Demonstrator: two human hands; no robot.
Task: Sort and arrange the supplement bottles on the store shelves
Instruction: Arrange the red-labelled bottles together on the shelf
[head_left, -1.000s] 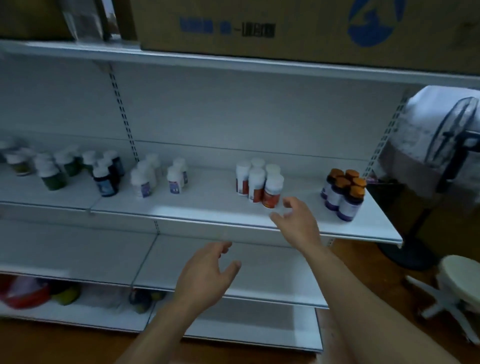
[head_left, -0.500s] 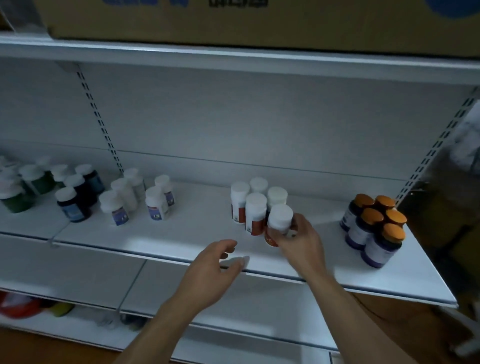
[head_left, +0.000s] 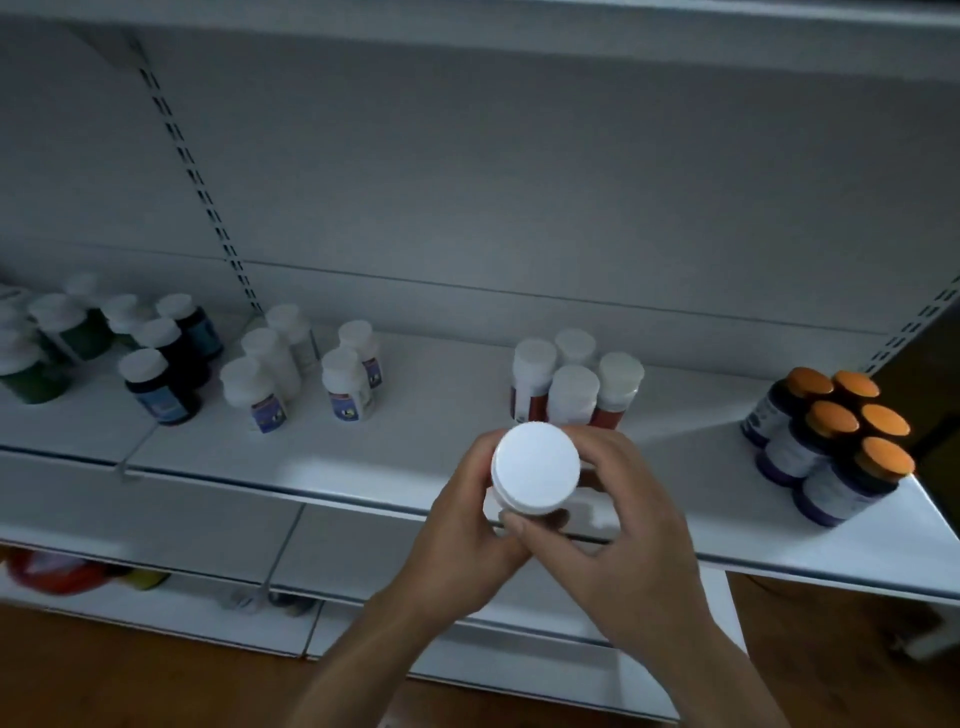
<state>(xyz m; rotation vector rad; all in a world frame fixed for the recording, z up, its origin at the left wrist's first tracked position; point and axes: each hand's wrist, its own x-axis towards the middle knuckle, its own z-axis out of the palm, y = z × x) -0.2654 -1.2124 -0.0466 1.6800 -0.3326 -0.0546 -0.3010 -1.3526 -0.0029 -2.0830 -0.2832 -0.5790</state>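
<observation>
Head view: left hand (head_left: 462, 530) and right hand (head_left: 623, 525) grip a white-capped supplement bottle (head_left: 535, 465) at lower centre, before the shelf (head_left: 415, 452) edge. Probably light, rigid, smooth; hold the body, not the cap.

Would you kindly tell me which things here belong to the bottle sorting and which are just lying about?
Part of the job: white-capped bottle, gripped by the left hand and right hand; red-label bottles; orange-capped bottles; blue-label bottles; dark bottles; green bottles; shelf.

Just lying about: blurred red thing and yellow thing, both on the lowest shelf.
</observation>
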